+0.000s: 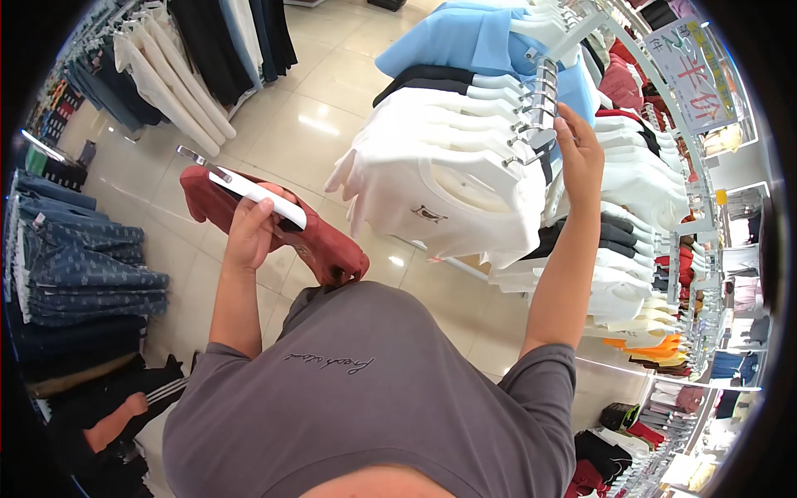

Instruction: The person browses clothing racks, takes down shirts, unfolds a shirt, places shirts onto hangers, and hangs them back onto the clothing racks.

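My left hand (251,235) is closed on a white hanger (261,196) with a dark red garment (320,241) hanging from it, held in front of my body. The metal hook of that hanger points up and to the left. My right hand (579,149) is raised at the front end of the rack's metal bar (544,108), beside the hanger hooks; its fingers are bent, and whether they grip anything is hidden. Below and left of it, white shirts (465,199) hang in a row, the front one with a small dark print. Black and light blue shirts (457,41) hang behind them.
Jeans (91,266) hang at the left, and white and black trousers (166,75) at the upper left. More shirts (639,166) line the right side under a handwritten sign (691,75). Tiled floor (307,116) lies between the racks.
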